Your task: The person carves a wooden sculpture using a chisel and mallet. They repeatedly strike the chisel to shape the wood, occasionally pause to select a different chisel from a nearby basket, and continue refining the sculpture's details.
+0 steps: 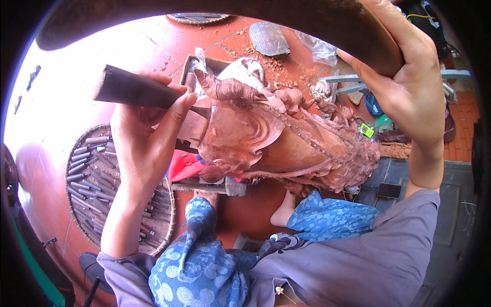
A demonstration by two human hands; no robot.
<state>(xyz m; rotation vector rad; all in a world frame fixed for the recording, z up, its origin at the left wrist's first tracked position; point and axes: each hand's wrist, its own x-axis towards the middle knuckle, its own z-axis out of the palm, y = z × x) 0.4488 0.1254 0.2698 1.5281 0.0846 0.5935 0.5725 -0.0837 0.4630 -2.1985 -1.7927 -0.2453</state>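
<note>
A large reddish-brown wood carving (291, 138) lies across the middle, with ridged folds at its left end and knobbly relief toward the right. My left hand (146, 135) is closed around a chisel (138, 92) with a thick dark handle. The chisel's metal blade reaches the carving's left end; whether it touches the wood is hard to tell. Up at the top right, my right hand (409, 87) grips a long, curved, dark wooden mallet (266, 20). This mallet arches over the carving toward the upper left, above the chisel and apart from it.
Left of me, a round woven tray (69, 197) holds several chisels. A low wooden stand (225, 188) with red cloth (184, 166) is under the carving's left end. Shavings (276, 69) litter the tiled floor beyond. A phone (389, 190) lies on a grey surface at right.
</note>
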